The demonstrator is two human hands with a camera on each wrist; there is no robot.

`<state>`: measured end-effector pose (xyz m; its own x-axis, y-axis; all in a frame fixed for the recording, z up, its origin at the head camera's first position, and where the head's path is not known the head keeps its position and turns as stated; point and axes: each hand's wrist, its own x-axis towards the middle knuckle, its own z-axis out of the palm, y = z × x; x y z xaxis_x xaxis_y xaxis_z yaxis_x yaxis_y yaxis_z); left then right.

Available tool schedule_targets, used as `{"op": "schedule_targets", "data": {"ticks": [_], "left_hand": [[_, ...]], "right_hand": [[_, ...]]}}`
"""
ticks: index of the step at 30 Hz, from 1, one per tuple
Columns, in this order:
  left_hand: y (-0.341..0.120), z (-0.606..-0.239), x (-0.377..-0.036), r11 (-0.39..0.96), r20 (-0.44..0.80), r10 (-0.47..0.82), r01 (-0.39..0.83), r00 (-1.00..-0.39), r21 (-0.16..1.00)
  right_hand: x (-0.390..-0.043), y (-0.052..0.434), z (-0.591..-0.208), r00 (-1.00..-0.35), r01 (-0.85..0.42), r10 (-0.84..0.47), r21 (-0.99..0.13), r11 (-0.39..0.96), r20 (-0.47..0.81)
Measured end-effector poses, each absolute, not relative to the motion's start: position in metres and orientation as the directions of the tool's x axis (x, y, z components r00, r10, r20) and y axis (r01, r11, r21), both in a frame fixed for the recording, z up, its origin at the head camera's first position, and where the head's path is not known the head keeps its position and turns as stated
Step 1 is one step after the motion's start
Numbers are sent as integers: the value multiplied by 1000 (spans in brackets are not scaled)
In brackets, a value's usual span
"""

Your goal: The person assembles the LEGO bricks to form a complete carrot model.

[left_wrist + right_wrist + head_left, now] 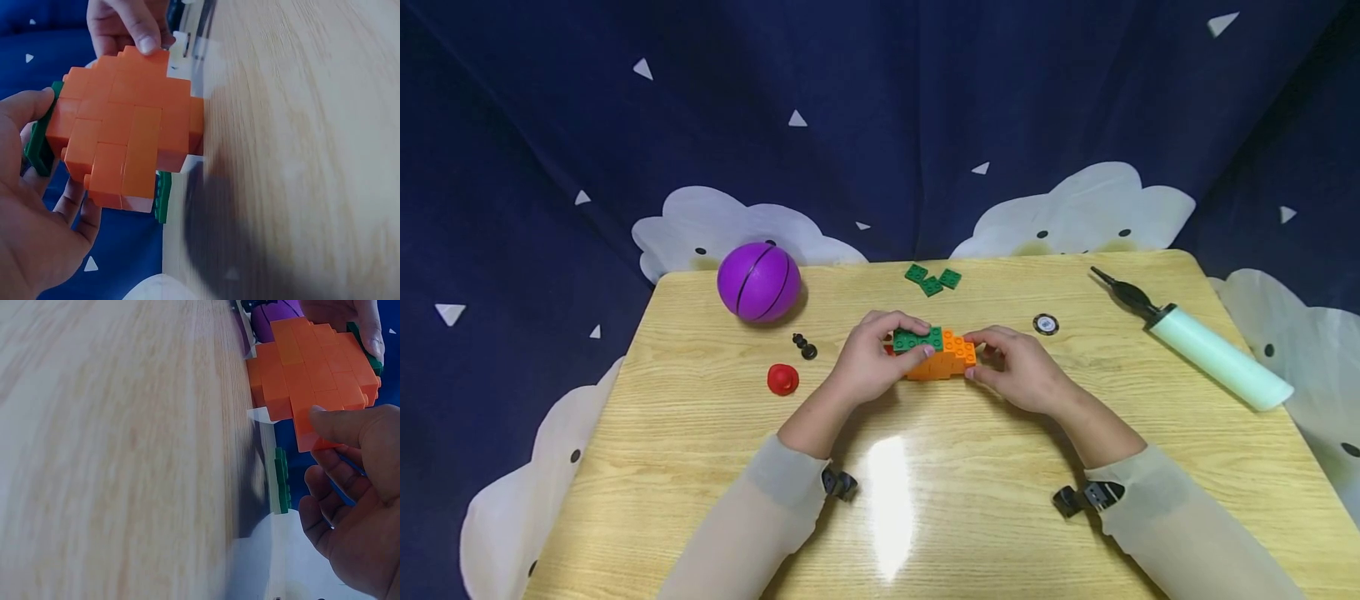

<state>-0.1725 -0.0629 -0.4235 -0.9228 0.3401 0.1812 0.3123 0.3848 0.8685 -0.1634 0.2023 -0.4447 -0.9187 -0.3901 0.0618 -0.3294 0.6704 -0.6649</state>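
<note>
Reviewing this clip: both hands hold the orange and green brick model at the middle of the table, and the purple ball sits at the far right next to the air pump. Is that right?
Not quite. The purple ball sits at the far left, across the table from the air pump, as the head view shows. The rest stands: the left hand and right hand both hold the brick model at the table's middle.

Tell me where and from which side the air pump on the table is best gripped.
Probably the pale green barrel, taken from above across its width. The air pump lies flat and diagonal near the table's right edge, nothing touching it; its black nozzle end looks too thin for a firm hold.
</note>
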Motion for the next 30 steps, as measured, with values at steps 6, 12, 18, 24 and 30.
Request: {"op": "schedule_targets", "data": {"ticks": [6, 12, 18, 24, 30], "left_hand": [[-63, -425, -173, 388, 167, 344, 302, -924, 871], [-68, -423, -173, 379, 138, 375, 287, -917, 880], [-78, -432, -171, 362, 118, 365, 257, -924, 896], [-90, -443, -170, 380, 60, 324, 187, -944, 906], [-98, -454, -169, 374, -6, 295, 110, -956, 921]], "right_hand": [[-164, 203, -444, -917, -334, -392, -667, 666, 69], [-163, 203, -444, -920, -321, -387, -676, 663, 57], [-163, 202, -445, -922, -317, -383, -672, 669, 53], [-162, 203, -446, -921, -326, -385, -673, 664, 66], [-163, 204, -445, -919, -326, -389, -683, 653, 67]]}}
